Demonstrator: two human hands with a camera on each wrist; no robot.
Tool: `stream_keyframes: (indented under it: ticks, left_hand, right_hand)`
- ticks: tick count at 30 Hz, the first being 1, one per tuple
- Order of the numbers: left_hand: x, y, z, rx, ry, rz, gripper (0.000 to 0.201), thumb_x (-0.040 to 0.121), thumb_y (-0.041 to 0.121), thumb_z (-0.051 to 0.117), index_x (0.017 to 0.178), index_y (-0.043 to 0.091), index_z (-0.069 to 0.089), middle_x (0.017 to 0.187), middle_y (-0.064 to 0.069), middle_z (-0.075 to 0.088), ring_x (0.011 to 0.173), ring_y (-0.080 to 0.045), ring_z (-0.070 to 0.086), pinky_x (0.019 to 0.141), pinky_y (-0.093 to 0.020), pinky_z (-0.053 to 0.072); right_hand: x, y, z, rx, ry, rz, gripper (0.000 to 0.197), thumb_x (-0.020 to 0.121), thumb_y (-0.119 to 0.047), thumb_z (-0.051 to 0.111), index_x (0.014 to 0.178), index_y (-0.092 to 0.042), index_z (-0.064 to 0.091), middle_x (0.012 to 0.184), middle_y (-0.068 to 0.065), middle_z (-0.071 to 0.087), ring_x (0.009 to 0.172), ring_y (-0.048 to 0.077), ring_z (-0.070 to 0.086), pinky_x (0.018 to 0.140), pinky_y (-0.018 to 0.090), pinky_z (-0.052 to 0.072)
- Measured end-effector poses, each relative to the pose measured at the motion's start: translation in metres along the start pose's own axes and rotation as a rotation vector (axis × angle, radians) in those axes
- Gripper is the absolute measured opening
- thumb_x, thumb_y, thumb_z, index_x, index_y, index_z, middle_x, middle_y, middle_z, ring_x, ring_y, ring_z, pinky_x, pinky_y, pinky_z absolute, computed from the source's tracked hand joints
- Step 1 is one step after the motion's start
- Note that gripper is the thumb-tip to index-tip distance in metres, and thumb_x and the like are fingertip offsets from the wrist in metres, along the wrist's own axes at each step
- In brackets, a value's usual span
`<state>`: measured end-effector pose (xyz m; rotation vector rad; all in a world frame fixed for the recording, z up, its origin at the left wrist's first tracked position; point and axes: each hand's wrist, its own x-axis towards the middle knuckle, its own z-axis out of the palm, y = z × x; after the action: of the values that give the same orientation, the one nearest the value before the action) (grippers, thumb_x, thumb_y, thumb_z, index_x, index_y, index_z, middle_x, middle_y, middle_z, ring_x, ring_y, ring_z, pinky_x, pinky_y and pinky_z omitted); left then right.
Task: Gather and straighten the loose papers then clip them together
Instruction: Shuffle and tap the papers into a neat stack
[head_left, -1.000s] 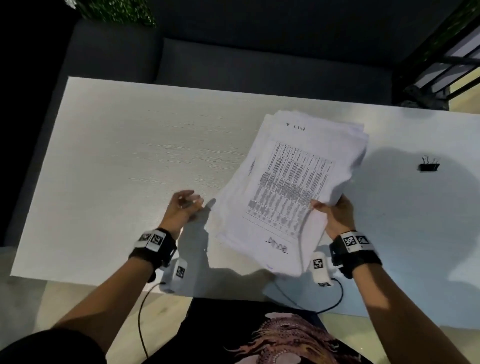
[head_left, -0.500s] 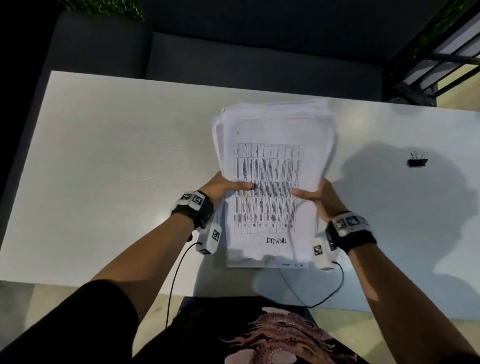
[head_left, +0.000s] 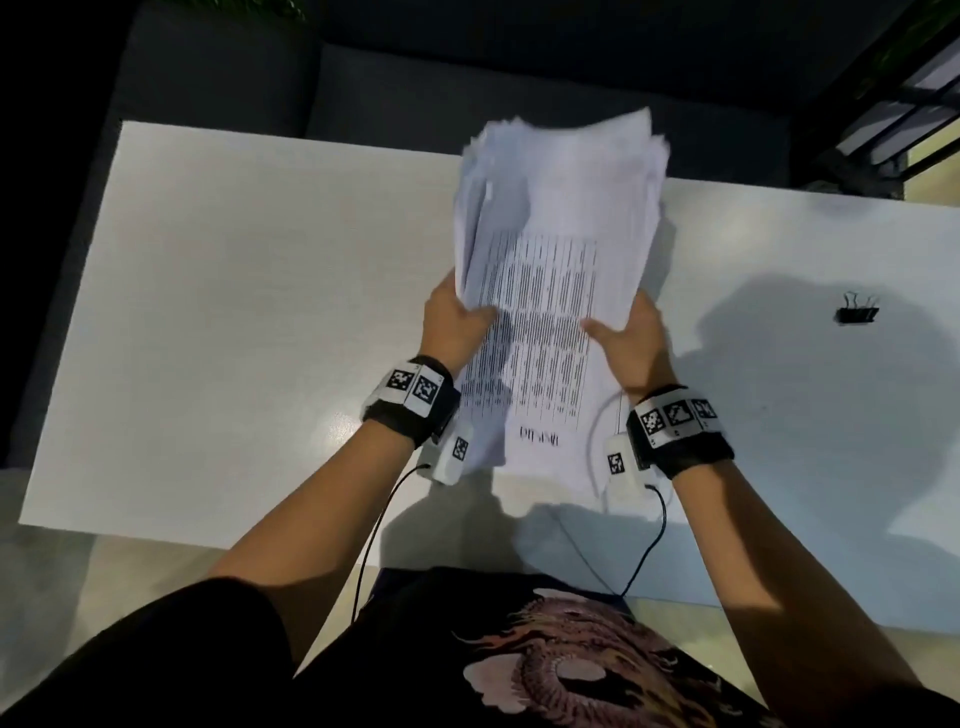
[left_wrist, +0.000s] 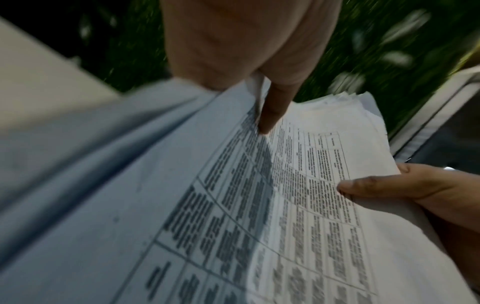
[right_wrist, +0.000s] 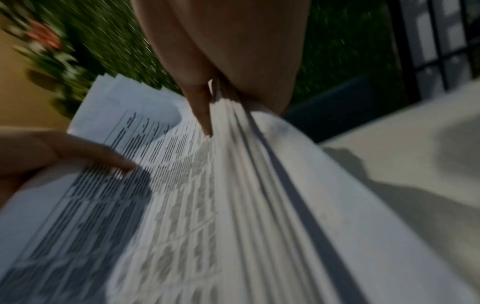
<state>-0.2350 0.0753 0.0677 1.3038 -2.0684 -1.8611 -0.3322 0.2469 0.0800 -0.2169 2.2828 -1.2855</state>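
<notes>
Since the earlier frame the stack of white printed paper sheets has tipped up off the white rectangular tabletop, top edges fanned. Left hand grips its left edge, thumb across the printed table; right hand grips the right edge likewise. Farther right, well apart, a black metal binder clip lies on the tabletop.
</notes>
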Motion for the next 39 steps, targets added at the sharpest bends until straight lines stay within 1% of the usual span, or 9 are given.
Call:
stream_keyframes:
  ticks: [3,9,13,16,20,25,29,34,39]
  left_hand:
    - [-0.018,0.052,-0.013,-0.161,0.100,0.304,0.036,0.082,0.000,0.066,0.117,-0.001,0.058,0.096,-0.004,0.066,0.086,-0.017,0.068,0.073,-0.027,0.060]
    - [-0.047,0.082,-0.030,-0.388,0.182,0.561,0.042,0.077,0.001,0.075,0.110,0.019,0.056,0.098,0.021,0.070,0.098,0.000,0.066,0.085,-0.031,0.057]
    - [-0.028,0.044,-0.036,-0.332,0.113,0.384,0.045,0.072,0.001,0.079,0.112,0.009,0.061,0.103,0.011,0.073,0.102,-0.006,0.068,0.086,-0.026,0.057]
    - [-0.020,0.035,-0.036,-0.309,0.082,0.309,0.047,0.070,0.001,0.081,0.112,0.000,0.060,0.108,-0.010,0.069,0.101,-0.014,0.069,0.086,-0.037,0.059]
    - [-0.009,0.030,-0.055,-0.244,-0.068,0.270,0.039,0.067,-0.002,0.080,0.093,0.024,0.066,0.086,0.013,0.074,0.085,0.000,0.070,0.074,-0.021,0.058]
    - [-0.011,0.025,-0.047,-0.225,-0.116,0.228,0.071,0.066,0.014,0.086,0.125,-0.006,0.053,0.114,-0.007,0.069,0.104,-0.012,0.068,0.087,-0.026,0.057]
    - [-0.006,0.031,-0.055,-0.203,-0.088,0.306,0.042,0.072,-0.014,0.073,0.106,0.008,0.061,0.098,0.007,0.073,0.094,-0.005,0.070,0.081,-0.026,0.059]
    - [-0.012,0.062,-0.032,-0.256,0.109,0.386,0.058,0.070,-0.023,0.065,0.102,0.024,0.054,0.093,-0.003,0.062,0.085,-0.005,0.068,0.071,-0.019,0.058]
    - [-0.003,0.069,-0.050,-0.362,0.119,0.477,0.054,0.067,-0.015,0.061,0.118,-0.010,0.047,0.098,-0.016,0.062,0.084,-0.013,0.068,0.072,-0.029,0.058]
  right_hand:
    - [-0.013,-0.044,-0.010,0.149,0.182,-0.130,0.054,0.090,-0.011,0.063,0.137,-0.001,0.040,0.120,-0.010,0.049,0.106,-0.008,0.044,0.081,-0.010,0.031]
    - [-0.032,-0.077,-0.025,0.230,0.388,-0.419,0.039,0.082,-0.007,0.072,0.117,-0.013,0.056,0.116,-0.008,0.061,0.110,-0.007,0.058,0.102,0.016,0.042]
    - [-0.029,-0.055,-0.020,0.232,0.295,-0.338,0.038,0.079,-0.011,0.076,0.110,-0.023,0.059,0.104,-0.014,0.062,0.096,-0.017,0.059,0.094,0.009,0.044]
    - [-0.023,-0.049,-0.015,0.184,0.222,-0.145,0.053,0.080,-0.039,0.073,0.124,-0.015,0.058,0.103,-0.011,0.064,0.097,-0.004,0.062,0.101,0.028,0.047]
    - [-0.020,-0.047,-0.026,0.249,0.146,-0.147,0.036,0.082,-0.014,0.074,0.114,-0.009,0.059,0.109,-0.004,0.065,0.099,-0.012,0.059,0.091,0.005,0.042]
    - [-0.003,-0.016,-0.015,0.241,0.048,0.154,0.048,0.094,-0.007,0.054,0.138,-0.001,0.034,0.137,0.006,0.044,0.110,0.001,0.057,0.081,0.007,0.048]
    - [-0.012,-0.048,-0.023,0.310,0.221,-0.095,0.040,0.080,0.018,0.053,0.102,-0.015,0.051,0.092,-0.012,0.065,0.087,-0.002,0.064,0.077,0.012,0.049]
    - [-0.004,-0.084,-0.005,0.315,0.232,-0.168,0.027,0.085,0.004,0.061,0.106,-0.012,0.055,0.096,-0.006,0.061,0.081,-0.011,0.060,0.072,0.000,0.045]
    - [-0.007,-0.096,-0.022,0.316,0.252,-0.203,0.039,0.074,-0.006,0.079,0.096,-0.028,0.054,0.096,-0.019,0.060,0.093,-0.001,0.062,0.080,0.003,0.047]
